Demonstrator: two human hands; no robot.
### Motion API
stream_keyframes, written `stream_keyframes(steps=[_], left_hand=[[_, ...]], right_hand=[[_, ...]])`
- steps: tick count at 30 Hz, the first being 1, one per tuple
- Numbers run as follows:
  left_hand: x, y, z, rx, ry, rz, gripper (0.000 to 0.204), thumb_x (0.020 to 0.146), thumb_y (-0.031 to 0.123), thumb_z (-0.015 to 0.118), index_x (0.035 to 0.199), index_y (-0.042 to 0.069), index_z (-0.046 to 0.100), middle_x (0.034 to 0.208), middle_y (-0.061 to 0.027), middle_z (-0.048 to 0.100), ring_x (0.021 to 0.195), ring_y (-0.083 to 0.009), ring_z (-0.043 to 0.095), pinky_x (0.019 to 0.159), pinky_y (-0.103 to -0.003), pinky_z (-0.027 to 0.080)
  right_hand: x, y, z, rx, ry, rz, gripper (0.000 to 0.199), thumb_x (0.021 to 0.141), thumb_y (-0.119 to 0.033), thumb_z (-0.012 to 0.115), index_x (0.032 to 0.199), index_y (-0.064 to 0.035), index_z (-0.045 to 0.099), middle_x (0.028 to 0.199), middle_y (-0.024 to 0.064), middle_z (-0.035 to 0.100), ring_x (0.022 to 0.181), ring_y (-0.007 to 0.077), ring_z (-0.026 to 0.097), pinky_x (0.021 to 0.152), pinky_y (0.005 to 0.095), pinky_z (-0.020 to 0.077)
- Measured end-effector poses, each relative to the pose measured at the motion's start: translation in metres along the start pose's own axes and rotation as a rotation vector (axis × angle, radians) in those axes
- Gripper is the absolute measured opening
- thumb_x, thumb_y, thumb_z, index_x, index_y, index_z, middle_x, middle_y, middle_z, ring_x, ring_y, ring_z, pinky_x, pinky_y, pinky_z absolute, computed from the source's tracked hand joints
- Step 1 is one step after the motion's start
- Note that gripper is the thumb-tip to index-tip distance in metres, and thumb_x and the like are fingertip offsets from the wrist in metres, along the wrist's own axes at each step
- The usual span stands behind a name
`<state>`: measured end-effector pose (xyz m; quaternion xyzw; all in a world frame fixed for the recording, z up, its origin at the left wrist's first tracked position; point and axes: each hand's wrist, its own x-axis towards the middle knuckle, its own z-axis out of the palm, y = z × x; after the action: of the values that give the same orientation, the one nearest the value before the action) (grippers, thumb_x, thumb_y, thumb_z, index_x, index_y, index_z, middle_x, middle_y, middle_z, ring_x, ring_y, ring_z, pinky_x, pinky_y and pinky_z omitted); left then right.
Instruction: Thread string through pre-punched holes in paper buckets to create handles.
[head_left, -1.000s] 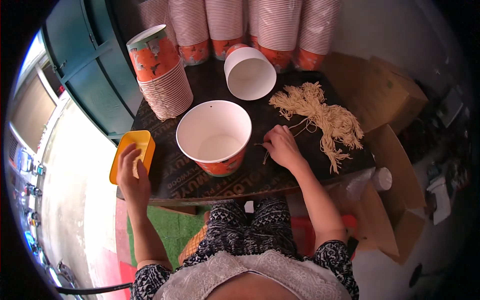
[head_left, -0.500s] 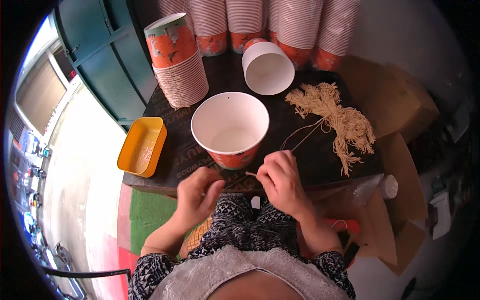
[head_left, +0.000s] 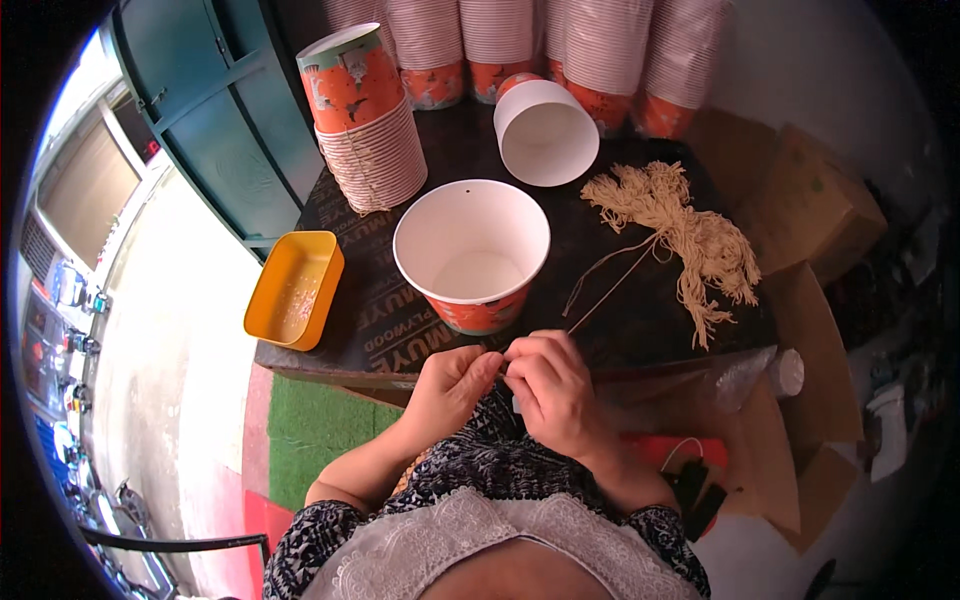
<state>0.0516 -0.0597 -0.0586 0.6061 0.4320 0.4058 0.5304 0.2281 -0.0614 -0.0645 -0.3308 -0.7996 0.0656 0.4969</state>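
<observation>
1. Right hand (head_left: 550,388): fingers curled on a beige strand (head_left: 612,291), which runs away rightward to its bundle (head_left: 700,245).
2. Left hand (head_left: 450,390): fingers drawn together beside the right's; hold hidden.
3. Paper bucket (head_left: 476,314): just beyond both.

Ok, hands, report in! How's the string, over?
Left hand: fingers pinched, contents hidden. Right hand: closed on tan string leading from bundle. Upright bucket just beyond, not between the hands.

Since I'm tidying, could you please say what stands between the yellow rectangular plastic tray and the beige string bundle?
In the head view, an upright orange paper bucket with white interior.
</observation>
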Motion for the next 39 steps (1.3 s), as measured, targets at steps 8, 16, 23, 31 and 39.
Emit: stream_keyframes(steps=[8,16,23,31,39], left_hand=[[-0.007,-0.003,-0.009,0.137,-0.05,-0.075,0.02,0.098,0.011,0.056,0.083,-0.001,0.052,0.068,-0.0054,0.049,0.067,-0.0121,0.045,0.06,-0.031,0.042],[-0.011,-0.007,-0.02,0.276,-0.122,0.037,0.008,0.094,0.004,0.058,0.091,-0.002,0.054,0.08,-0.0121,0.056,0.076,-0.0217,0.056,0.069,-0.034,0.047],[-0.004,0.012,-0.04,0.572,0.244,0.499,0.011,0.086,-0.009,0.056,0.092,0.001,0.056,0.079,-0.01,0.056,0.063,-0.0159,0.055,0.056,-0.028,0.044],[0.034,0.036,-0.072,1.127,0.302,0.612,0.036,0.072,0.002,0.072,0.106,0.007,0.06,0.127,-0.0119,0.054,0.136,-0.0406,0.037,0.112,-0.058,0.025],[0.027,0.037,-0.039,1.049,0.144,0.762,0.024,0.073,0.006,0.074,0.091,0.01,0.059,0.116,-0.0086,0.06,0.136,-0.04,0.04,0.113,-0.064,0.018]], right_hand=[[-0.019,-0.005,0.017,0.336,0.021,0.337,0.011,0.085,0.0,0.068,0.09,-0.0006,0.058,0.077,0.0136,0.063,0.066,0.0267,0.063,0.059,0.0343,0.0492],[-0.027,-0.003,0.018,0.331,-0.031,0.385,0.009,0.085,0.0,0.068,0.085,-0.0005,0.059,0.073,0.0126,0.063,0.064,0.0248,0.064,0.057,0.0329,0.0479],[-0.031,-0.003,0.015,0.356,0.058,0.386,0.007,0.084,0.001,0.067,0.085,-0.0008,0.061,0.068,0.0099,0.06,0.057,0.0161,0.058,0.052,0.0294,0.0436],[-0.019,-0.006,0.007,0.45,0.21,0.471,0.006,0.09,0.003,0.061,0.085,0.0017,0.059,0.064,0.0012,0.06,0.057,0.0046,0.057,0.052,0.0198,0.0433],[-0.014,0.003,0.012,0.334,0.312,0.462,0.009,0.091,0.002,0.062,0.083,0.0014,0.057,0.064,0.0005,0.059,0.057,0.0032,0.057,0.051,0.0189,0.0426]])
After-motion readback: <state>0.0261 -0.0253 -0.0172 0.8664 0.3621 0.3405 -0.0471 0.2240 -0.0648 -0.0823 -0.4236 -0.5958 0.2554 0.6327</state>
